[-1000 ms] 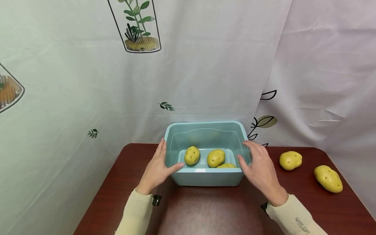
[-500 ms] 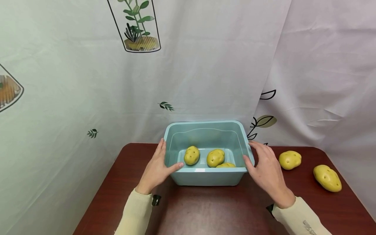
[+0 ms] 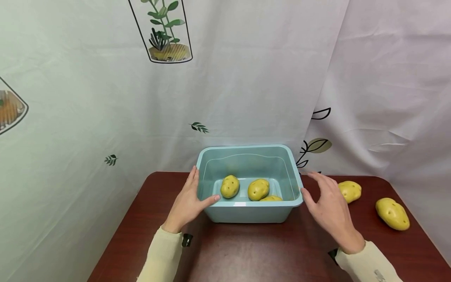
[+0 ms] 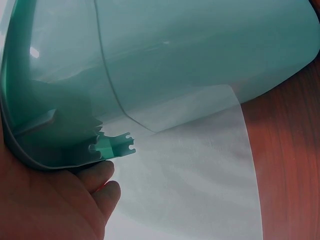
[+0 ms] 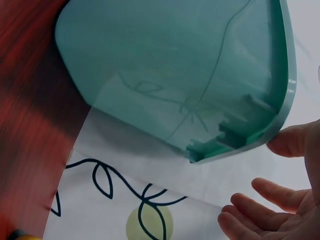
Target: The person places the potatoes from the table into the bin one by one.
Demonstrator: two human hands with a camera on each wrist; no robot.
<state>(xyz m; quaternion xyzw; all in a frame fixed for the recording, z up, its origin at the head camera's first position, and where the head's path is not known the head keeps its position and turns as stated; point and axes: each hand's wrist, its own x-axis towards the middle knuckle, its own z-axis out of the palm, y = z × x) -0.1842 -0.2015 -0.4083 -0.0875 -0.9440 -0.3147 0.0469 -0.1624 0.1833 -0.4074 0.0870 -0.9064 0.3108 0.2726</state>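
A light blue-green plastic bin [image 3: 246,214] stands upright near the table's back edge in the head view. Inside lie yellow potatoes: one at the left [image 3: 230,186], one near the middle [image 3: 258,189], and a third [image 3: 271,198] partly hidden by the front rim. My left hand [image 3: 187,205] grips the bin's front left corner, thumb over the rim and fingers along the outside; the left wrist view shows fingertips [image 4: 107,197] beneath the rim. My right hand [image 3: 331,209] holds nothing. Its fingers are spread off the bin's right side, while the thumb [image 5: 290,141] is at the rim.
Two more potatoes lie on the table at the right: one [image 3: 351,191] partly behind my right hand, the other [image 3: 392,214] near the right edge. A pale printed cloth [image 3: 246,98] hangs right behind the dark red-brown table [image 3: 243,254].
My right hand has moved rightward from the bin's right rim, its fingers coming away. It now covers part of the nearer loose potato. The left hand and bin have stayed put.
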